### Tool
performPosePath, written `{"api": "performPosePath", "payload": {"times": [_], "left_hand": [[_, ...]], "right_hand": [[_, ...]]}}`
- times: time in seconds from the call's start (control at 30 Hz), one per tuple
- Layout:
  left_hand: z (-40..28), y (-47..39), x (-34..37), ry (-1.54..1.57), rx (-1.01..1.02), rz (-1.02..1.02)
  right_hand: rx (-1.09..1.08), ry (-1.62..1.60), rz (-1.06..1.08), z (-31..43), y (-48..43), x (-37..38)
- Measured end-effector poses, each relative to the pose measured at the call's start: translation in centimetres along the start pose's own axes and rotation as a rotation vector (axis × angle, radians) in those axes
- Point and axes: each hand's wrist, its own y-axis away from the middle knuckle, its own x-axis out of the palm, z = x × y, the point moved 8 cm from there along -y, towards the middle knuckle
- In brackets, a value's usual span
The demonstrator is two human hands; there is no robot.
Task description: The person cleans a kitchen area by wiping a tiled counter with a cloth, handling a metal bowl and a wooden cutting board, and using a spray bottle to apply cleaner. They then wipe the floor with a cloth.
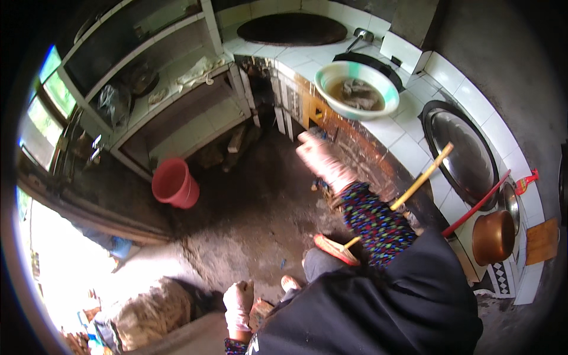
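My right hand (320,156), in a pale translucent glove, reaches out over the floor beside the tiled stove counter. Its fingers are curled, and I cannot see whether anything is inside them. Above it in the picture, on the counter's edge, a white and green basin (357,91) holds brownish water and a soaked grey cloth (361,94). Low in the view is my left hand (239,301), gloved alike, its fingers folded in with nothing showing in them. A broom or mop with a yellow handle (421,176) leans on the counter, its red and white head (336,249) near my leg.
A red bucket (175,183) stands on the dark floor by the tiled shelves (195,117). Along the counter are a large round dark lid (292,29), a lidded wok (461,153), a red stick (479,203) and a copper-coloured pot (493,237). A bulging sack (151,313) sits near the bright doorway.
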Motion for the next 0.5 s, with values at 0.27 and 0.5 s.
{"api": "performPosePath", "payload": {"times": [0.27,0.5], "left_hand": [[-0.7,-16.9,0.4,-0.035,-0.003,0.098],[-8.3,-31.0,0.2,-0.035,0.045,0.186]], "right_hand": [[0.431,0.432,-0.011,-20.0,-18.1,-15.0],[0.533,0.728,0.357,-31.8,-25.3,-8.4]]}}
